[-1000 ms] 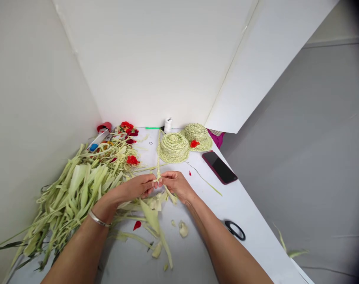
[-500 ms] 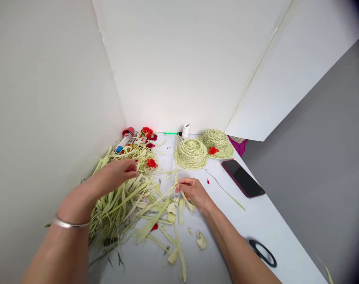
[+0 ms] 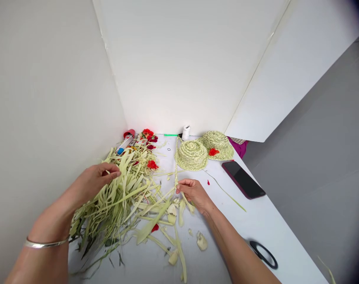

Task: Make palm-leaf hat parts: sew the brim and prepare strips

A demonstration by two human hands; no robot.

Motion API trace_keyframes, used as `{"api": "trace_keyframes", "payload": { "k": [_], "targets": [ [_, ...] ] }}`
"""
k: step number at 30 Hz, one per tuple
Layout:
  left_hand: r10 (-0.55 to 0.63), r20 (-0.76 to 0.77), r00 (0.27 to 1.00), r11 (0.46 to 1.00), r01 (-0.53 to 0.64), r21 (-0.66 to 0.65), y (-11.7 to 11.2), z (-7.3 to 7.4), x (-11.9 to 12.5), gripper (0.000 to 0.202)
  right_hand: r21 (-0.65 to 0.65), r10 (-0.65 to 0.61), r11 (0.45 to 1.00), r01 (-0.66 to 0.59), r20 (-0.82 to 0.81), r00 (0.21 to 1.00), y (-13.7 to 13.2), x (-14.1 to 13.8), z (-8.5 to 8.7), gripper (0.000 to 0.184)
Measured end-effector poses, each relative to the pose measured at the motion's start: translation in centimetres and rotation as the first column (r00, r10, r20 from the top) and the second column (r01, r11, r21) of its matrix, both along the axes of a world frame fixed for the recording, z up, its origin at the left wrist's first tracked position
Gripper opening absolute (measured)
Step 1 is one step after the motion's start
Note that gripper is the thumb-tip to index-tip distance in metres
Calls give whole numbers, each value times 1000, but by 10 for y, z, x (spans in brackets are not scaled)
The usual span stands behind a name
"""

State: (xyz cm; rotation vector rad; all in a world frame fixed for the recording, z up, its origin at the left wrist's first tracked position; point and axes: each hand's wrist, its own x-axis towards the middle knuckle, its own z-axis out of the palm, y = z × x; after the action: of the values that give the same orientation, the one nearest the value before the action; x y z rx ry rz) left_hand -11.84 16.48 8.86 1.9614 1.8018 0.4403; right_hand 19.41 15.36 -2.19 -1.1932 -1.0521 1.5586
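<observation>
My right hand point(image 3: 193, 192) pinches the lower end of a thin pale-green braid point(image 3: 176, 165) between thumb and fingertips. From there the braid runs straight away from me to the back of the table. Loose strips fan out below the pinch. My left hand point(image 3: 104, 175) is over the left side of a heaped pile of pale leaf strips point(image 3: 123, 201), its thumb and fingers closed on a strip at the pile's upper part. Beyond my right hand sits a coiled woven hat point(image 3: 193, 154). A second woven hat point(image 3: 216, 144) with a red flower point(image 3: 213, 152) lies behind it.
A phone point(image 3: 243, 179) and black-handled scissors point(image 3: 264, 254) lie on the right. At the back are a white thread spool point(image 3: 186, 132), a green stick point(image 3: 171, 135), red flowers point(image 3: 147, 134) and a red cup point(image 3: 129, 133). White panels stand behind and to the left.
My left hand has moved left and back toward me, and strips in the pile have shifted with it. My right hand stays at the braid's end.
</observation>
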Motion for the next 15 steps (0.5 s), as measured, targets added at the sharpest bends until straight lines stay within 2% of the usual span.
{"api": "trace_keyframes", "payload": {
  "k": [2,4,8,10,12,15],
  "targets": [
    [19,82,996,1000,-18,-14,-2,11,-1,20,0,-1,1000,1,-1,1000,0,0,1,24],
    [-7,134,991,999,13,-45,-3,16,-2,18,1,-3,1000,3,-1,1000,0,0,1,24],
    [-20,305,952,999,32,-33,0,11,-2,15,12,3,1000,-3,1,1000,0,0,0,23],
    [17,375,927,1000,-15,-9,1,7,-3,24,18,10,1000,-10,4,1000,0,1,-1,23],
    [56,345,937,997,-71,33,1,5,-4,26,19,12,1000,-12,9,1000,1,1,-1,23],
    [122,221,968,981,-152,122,3,6,-8,33,22,13,1000,-13,14,1000,1,2,-2,23]
  ]
}}
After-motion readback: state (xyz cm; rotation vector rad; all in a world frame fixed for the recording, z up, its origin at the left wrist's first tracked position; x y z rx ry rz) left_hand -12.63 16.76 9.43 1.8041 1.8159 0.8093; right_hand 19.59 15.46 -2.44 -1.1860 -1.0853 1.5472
